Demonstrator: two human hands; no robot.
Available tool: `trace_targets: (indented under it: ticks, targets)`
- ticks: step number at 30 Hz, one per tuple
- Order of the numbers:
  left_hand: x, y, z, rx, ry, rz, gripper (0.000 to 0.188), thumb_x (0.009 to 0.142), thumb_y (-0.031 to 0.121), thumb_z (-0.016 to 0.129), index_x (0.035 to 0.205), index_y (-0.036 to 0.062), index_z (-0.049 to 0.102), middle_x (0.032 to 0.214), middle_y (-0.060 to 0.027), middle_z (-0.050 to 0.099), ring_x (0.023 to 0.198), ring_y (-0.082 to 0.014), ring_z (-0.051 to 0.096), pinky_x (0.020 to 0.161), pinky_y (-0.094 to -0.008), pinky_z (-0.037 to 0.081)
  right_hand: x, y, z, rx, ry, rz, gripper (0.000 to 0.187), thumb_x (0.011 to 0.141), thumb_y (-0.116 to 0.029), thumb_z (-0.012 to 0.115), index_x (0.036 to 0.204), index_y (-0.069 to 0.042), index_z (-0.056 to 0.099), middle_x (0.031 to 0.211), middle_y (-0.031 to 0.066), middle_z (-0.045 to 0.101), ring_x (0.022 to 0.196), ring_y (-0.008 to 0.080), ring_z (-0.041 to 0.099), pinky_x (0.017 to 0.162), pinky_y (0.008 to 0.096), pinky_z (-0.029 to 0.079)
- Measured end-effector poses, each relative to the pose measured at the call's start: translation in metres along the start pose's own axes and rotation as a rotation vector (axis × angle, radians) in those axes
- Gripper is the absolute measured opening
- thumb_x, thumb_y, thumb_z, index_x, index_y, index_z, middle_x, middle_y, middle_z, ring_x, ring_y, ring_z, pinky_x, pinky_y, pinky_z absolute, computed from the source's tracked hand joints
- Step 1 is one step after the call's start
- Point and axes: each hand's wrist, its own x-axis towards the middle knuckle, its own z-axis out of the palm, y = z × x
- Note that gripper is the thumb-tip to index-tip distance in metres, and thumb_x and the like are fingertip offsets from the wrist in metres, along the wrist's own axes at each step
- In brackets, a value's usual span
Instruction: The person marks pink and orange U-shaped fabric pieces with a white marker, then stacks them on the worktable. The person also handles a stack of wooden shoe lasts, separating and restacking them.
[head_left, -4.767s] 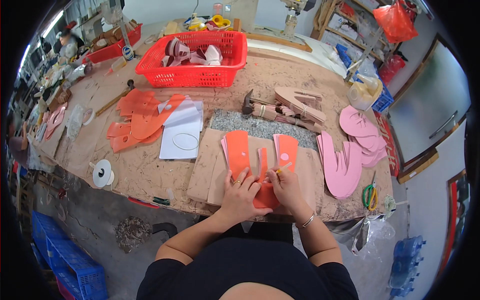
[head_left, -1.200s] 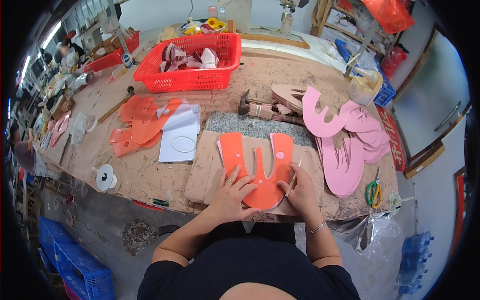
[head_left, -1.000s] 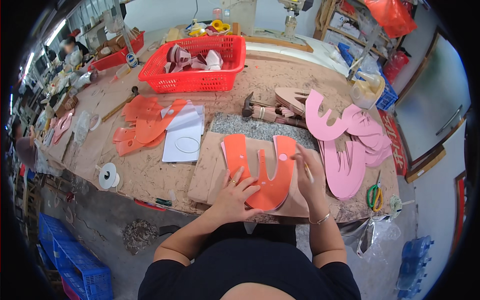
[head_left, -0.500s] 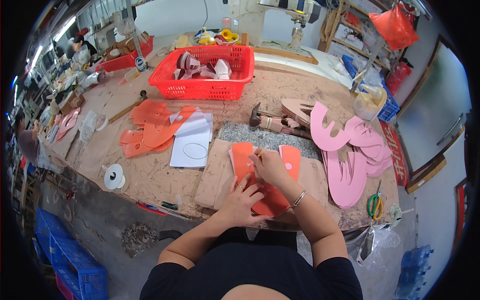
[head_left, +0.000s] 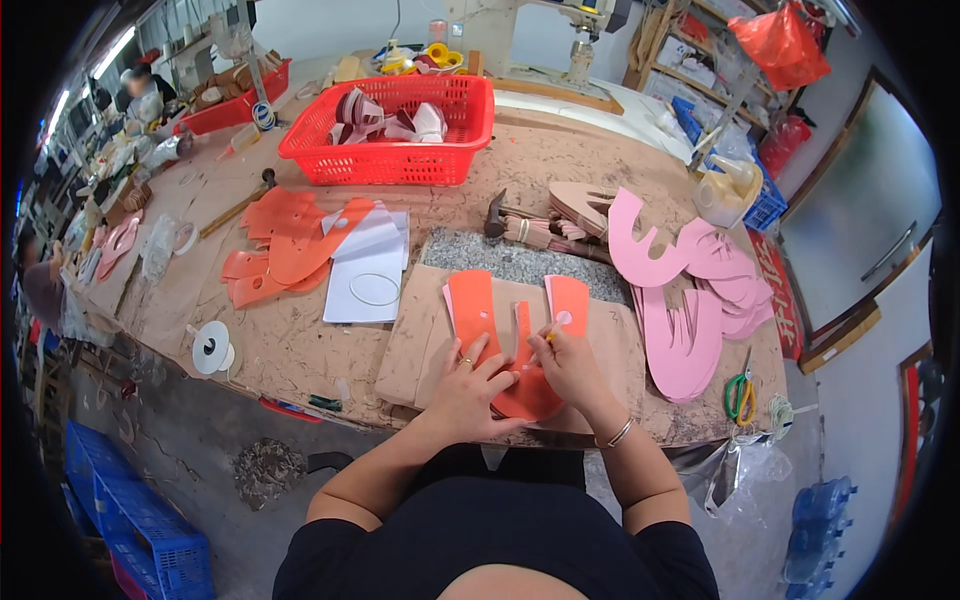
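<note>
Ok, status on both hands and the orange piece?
Left hand spread on the orange piece. Right hand pinching a slim tool over it. Both hands partly hide the piece.

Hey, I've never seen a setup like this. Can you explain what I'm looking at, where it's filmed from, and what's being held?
There's no robot here, just a person working with two bare hands. A wide fisheye camera on the person's head looks down, which is why straight edges bend near the rim.

The left hand presses an orange template with long prongs, lying over pink material. The right hand pinches a slim yellowish tool, mostly hidden by the fingers.

Around them on the worktable are more orange pieces, pink cutouts, a hammer, scissors, a white spool and a red basket.
</note>
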Motion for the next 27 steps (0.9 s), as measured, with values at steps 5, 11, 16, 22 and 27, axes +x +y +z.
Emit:
trace_targets:
  ticks: [5,11,16,22,27]
  targets:
    - [-0.002,-0.001,0.002,0.008,0.024,0.013,0.064,0.070,0.056,0.076,0.116,0.0130,0.065,0.132,-0.0067,0.055,0.136,-0.0416,0.036,0.112,-0.0657,0.017,-0.005,-0.009,-0.004,-0.081,-0.016,-0.034,0.022,0.099,-0.019,0.057,0.091,0.001,0.061,0.070,0.0123,0.066,0.066,0.0215,0.068,0.061,0.0327,0.051]
    - [-0.002,-0.002,0.003,0.006,0.026,0.023,0.064,0.070,0.055,0.076,0.118,0.0142,0.065,0.133,-0.0058,0.055,0.137,-0.0414,0.036,0.112,-0.0657,0.017,-0.003,0.004,-0.001,0.036,0.040,-0.094,0.023,0.098,-0.021,0.058,0.090,0.000,0.062,0.071,0.0174,0.065,0.063,0.0308,0.065,0.060,0.0378,0.049]
    - [-0.002,0.000,0.001,0.015,0.037,0.014,0.063,0.065,0.052,0.081,0.113,0.0150,0.066,0.133,-0.0042,0.056,0.137,-0.0393,0.035,0.112,-0.0635,0.020,0.030,0.027,-0.039,-0.047,0.270,0.132,0.025,0.099,-0.025,0.057,0.092,0.000,0.062,0.072,0.0171,0.065,0.064,0.0283,0.064,0.062,0.0373,0.049]
    - [-0.001,0.000,0.002,0.013,0.058,0.023,0.062,0.065,0.053,0.080,0.112,0.0157,0.066,0.132,-0.0041,0.055,0.137,-0.0383,0.036,0.112,-0.0631,0.020,0.044,0.030,-0.039,-0.111,0.242,0.003,0.030,0.100,-0.027,0.056,0.094,0.002,0.065,0.069,0.0112,0.067,0.061,0.0218,0.065,0.062,0.0347,0.049]
    - [-0.003,-0.001,0.004,0.028,0.064,0.014,0.061,0.065,0.054,0.080,0.111,0.0159,0.066,0.131,-0.0040,0.056,0.136,-0.0382,0.036,0.111,-0.0631,0.021,0.036,0.021,-0.042,-0.304,0.223,-0.038,0.028,0.098,-0.025,0.058,0.092,0.001,0.065,0.071,0.0154,0.067,0.061,0.0281,0.064,0.060,0.0361,0.049]
